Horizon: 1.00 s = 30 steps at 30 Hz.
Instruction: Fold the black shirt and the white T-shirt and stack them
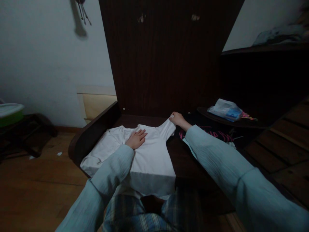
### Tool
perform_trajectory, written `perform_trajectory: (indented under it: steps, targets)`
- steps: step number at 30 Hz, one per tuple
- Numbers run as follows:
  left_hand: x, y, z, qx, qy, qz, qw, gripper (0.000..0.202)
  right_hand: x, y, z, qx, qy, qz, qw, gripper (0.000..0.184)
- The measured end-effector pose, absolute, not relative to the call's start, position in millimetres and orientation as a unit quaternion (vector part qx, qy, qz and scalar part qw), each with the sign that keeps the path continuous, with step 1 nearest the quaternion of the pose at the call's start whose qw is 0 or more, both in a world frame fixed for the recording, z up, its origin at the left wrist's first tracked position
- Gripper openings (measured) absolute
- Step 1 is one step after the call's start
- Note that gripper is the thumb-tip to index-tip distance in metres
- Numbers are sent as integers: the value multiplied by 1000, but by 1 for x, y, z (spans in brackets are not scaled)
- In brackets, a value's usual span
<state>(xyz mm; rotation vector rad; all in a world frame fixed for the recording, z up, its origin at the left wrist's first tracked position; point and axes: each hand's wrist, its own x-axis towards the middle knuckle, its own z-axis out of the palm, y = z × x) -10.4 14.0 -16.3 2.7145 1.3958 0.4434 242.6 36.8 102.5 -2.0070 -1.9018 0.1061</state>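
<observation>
A white shirt [149, 161] lies spread on a dark wooden surface [183, 161] in front of me. My left hand [136, 139] rests flat on the shirt's upper middle, fingers stretched out. My right hand [178, 120] is closed on the end of the shirt's right sleeve [169, 128] and holds it pulled out to the right. Both arms wear pale blue long sleeves. A black garment with pink lettering [212, 133] lies just right of the sleeve.
A tall dark wooden panel [164, 58] stands behind the surface. A plastic bag [225, 110] lies on a dark ledge at right. Wooden slats [285, 145] run along the far right. A green basin [9, 112] sits on a low stand at left. Wooden floor lies at left.
</observation>
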Motion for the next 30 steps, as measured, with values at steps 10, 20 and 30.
perform_trajectory:
  steps: [10,20,30]
  targets:
    - [-6,16,-11,758,482,367,243,41,201,-6,96,-416,-806,326,267,23]
    - [-8,19,-11,738,486,369,286,40,225,-39,38,-433,-877,127,165,21]
    - [-3,23,-6,754,519,302,267,43,225,-58,-1,-379,-898,31,223,20]
